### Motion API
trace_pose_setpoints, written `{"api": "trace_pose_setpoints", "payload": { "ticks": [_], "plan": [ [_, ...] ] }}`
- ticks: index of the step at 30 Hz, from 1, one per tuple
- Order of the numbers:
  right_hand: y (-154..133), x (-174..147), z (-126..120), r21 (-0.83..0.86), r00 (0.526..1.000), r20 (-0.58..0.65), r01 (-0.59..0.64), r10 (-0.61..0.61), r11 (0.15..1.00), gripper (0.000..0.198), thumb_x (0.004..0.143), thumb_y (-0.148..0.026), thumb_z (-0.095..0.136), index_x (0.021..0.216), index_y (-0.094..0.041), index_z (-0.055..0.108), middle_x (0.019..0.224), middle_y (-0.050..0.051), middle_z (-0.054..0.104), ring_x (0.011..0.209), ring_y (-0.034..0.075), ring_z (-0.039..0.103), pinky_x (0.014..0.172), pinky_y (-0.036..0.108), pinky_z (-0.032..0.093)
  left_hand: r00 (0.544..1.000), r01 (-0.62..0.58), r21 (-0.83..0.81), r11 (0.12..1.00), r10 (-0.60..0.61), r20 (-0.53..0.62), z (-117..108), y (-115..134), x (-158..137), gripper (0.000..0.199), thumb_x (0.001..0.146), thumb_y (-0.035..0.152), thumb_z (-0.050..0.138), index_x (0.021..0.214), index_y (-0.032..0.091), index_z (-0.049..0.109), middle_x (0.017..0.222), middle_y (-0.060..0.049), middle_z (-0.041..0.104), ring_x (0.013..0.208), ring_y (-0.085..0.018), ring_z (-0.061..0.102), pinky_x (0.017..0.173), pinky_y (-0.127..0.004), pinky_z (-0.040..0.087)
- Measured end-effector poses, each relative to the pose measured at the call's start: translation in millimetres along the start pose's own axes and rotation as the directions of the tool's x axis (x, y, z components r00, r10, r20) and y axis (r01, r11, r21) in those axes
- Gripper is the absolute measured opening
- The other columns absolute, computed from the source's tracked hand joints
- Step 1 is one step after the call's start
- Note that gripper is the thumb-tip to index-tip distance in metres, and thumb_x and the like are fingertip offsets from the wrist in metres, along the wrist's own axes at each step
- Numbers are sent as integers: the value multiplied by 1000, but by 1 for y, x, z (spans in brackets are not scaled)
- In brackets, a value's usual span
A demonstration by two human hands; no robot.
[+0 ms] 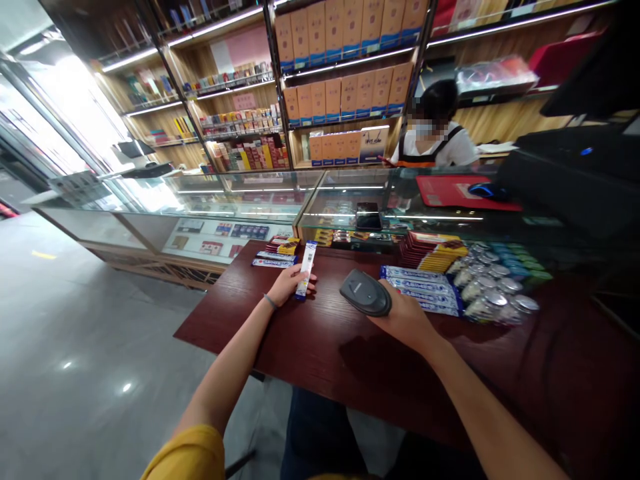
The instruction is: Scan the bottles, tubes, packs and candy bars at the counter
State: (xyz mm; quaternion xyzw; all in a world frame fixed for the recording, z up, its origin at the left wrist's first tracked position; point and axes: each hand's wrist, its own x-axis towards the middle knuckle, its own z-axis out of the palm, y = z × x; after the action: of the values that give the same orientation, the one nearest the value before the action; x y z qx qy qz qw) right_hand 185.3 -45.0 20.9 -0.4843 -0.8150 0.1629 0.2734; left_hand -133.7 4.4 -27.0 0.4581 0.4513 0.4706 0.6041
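My left hand (286, 285) is closed on a slim white-and-blue packet (306, 268), its barcode side facing up. In my right hand (403, 319) is a black handheld barcode scanner (367, 293), its head pointing left toward that packet. Just beyond my left hand lie more blue-and-white packets (273, 262) with several yellow-and-brown packs (283, 245) behind them. Right of the scanner, a row of blue-and-white packets (423, 288) rests on the dark red table (300, 340). A stack of yellow-and-red packs (430, 252) stands behind that row.
Several small jars with metal lids (493, 300) stand at the right, beside green packs (525, 260). A glass display counter (240, 193) runs behind the table, with a dark phone-like device (369, 216) and a red mat (445, 190) on top. A person (435, 143) is behind it.
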Motion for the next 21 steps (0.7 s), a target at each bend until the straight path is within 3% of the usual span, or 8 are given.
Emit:
{"api": "trace_pose_setpoints", "payload": {
  "ticks": [5, 9, 12, 16, 21],
  "plan": [
    [-6, 2, -7, 7, 996, -13, -90, 90, 996, 37, 79, -39, 70, 111, -29, 54, 90, 2, 78, 80, 31, 75, 60, 30, 42, 1000, 6, -70, 998, -8, -30, -1, 4, 1, 36, 87, 42, 73, 107, 14, 62, 104, -12, 74, 72, -18, 73, 66, -33, 63],
    [-9, 2, -25, 3, 988, -74, -137, 137, 991, 43, 75, -36, 74, 114, -31, 56, 85, 1, 77, 77, 30, 75, 61, 30, 41, 999, 23, -65, 998, -26, -44, 1, 10, 4, 36, 90, 42, 68, 114, 16, 62, 116, -15, 74, 87, -23, 76, 78, -40, 64],
    [-8, -1, -43, 37, 978, -102, -179, 182, 983, 43, 77, -38, 73, 115, -30, 56, 89, 2, 78, 81, 32, 75, 63, 31, 43, 998, -39, -2, 999, 39, -53, 8, 12, 9, 46, 88, 46, 71, 123, 18, 62, 129, -16, 70, 98, -24, 75, 84, -40, 63],
    [4, -12, -63, 103, 959, -183, -199, 215, 975, 38, 77, -38, 71, 111, -29, 55, 88, 3, 77, 89, 33, 75, 68, 33, 47, 971, -222, 197, 955, 234, -41, 36, 13, 19, 63, 82, 51, 75, 134, 19, 59, 128, -14, 70, 106, -24, 72, 93, -39, 58],
    [35, -32, -80, 135, 921, -300, -216, 247, 967, 51, 76, -39, 74, 122, -29, 55, 95, 6, 77, 97, 34, 74, 76, 39, 53, 895, -399, 536, 744, 443, 51, 97, 12, 24, 41, 86, 41, 71, 121, 21, 67, 121, -9, 74, 111, -25, 70, 103, -41, 53]
  ]
}}
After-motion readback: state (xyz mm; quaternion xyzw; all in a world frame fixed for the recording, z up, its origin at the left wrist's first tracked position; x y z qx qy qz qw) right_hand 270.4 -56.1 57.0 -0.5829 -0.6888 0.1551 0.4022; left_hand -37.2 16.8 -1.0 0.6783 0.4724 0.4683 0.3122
